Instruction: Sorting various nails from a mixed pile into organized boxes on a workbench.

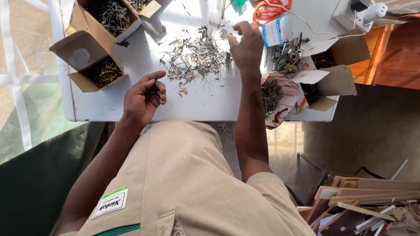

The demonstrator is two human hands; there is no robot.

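Loose nails and screws (194, 59): a scattered heap of small grey and dark metal fasteners, mixed lengths, spread across the middle of the white table (205, 102). Judged rigid, light singly, heavy in bulk, pointed and apt to roll or slip; best pinched at mid-shank between fingertip and thumb, or raked together with a flat palm. Right hand (246, 46): reaches into the far edge of the heap, fingertips pinched on one small piece. Left hand (143, 100): curled near the table's front edge, clenched loosely around a few dark fasteners. Surroundings: open cardboard boxes (101, 70) of sorted nails at left, more boxes at right, orange-handled scissors (269, 11) beyond.
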